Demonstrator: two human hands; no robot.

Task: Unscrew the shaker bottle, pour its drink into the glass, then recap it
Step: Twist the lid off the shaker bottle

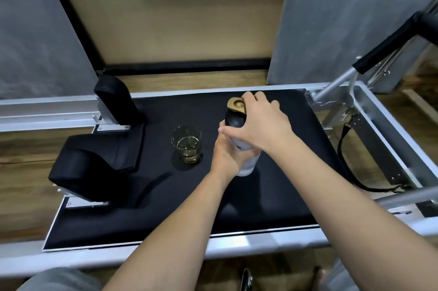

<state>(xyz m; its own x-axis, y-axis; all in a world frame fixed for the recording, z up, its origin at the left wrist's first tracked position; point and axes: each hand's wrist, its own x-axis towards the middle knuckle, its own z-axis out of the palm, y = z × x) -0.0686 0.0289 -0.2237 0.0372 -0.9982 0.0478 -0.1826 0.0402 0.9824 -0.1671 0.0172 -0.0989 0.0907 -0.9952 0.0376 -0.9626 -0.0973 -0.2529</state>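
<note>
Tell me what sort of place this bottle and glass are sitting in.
Probably a Pilates studio or home gym. They stand on the black padded carriage of what looks like a reformer, with shoulder rests, an aluminium frame rail and a padded foot bar. Wood flooring lies underneath.

Open black surface (272,207) near the front edge and along the far edge behind the glass (186,147). Narrow gap only between glass and bottle (246,160), partly filled by the left hand (225,155). Blocked on the left by two black pads (78,172), one upright at the far corner, one lying nearer. Blocked on the right by a metal frame (379,129), a slanted bar (388,46) and a black strap (343,148). Both forearms across the middle, crossing toward the bottle.
</note>
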